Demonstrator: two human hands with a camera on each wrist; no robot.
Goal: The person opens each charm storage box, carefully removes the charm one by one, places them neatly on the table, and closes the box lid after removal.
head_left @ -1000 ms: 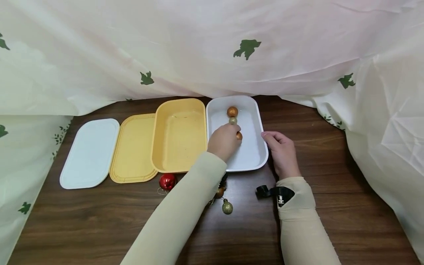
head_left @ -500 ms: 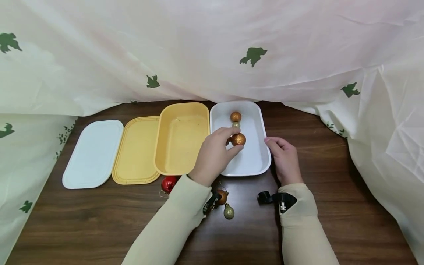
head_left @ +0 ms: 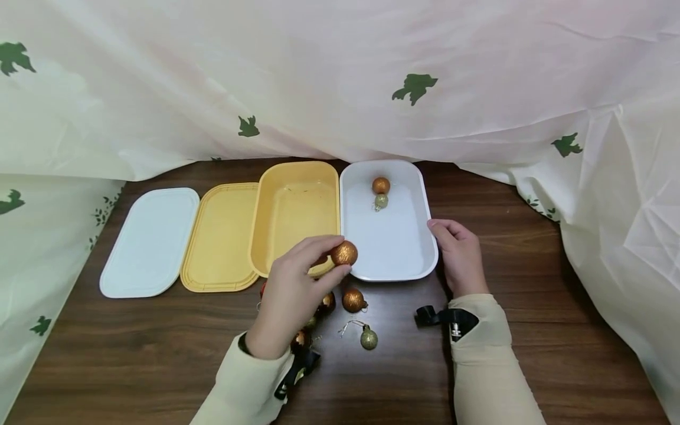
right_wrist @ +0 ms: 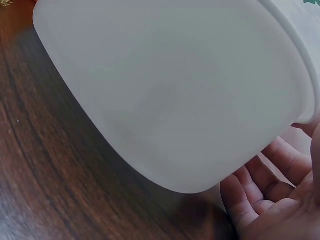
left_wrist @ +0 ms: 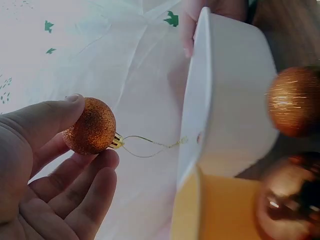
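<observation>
My left hand [head_left: 292, 286] pinches an orange glittery Christmas bauble [head_left: 344, 253] over the near edges of the two containers. Its gold cap and string loop [left_wrist: 150, 145] hang free in the left wrist view. My right hand [head_left: 461, 257] holds the right rim of the white container [head_left: 390, 248], thumb at the rim, other fingers [right_wrist: 282, 157] against the outer wall. Inside that container, toward the back, lie another orange bauble [head_left: 381, 185] and a small gold one [head_left: 381, 200].
Left of the white container stand a yellow container [head_left: 297, 227], a yellow lid [head_left: 220, 239] and a white lid [head_left: 150, 242]. In front lie an orange bauble [head_left: 353, 300], a gold bauble [head_left: 369, 338] and several others partly behind my left hand. A white cloth [head_left: 329, 71] hangs behind.
My left hand has lifted the orange bauble out of the white container and carried it left and toward me. My right hand keeps its place at the rim.
</observation>
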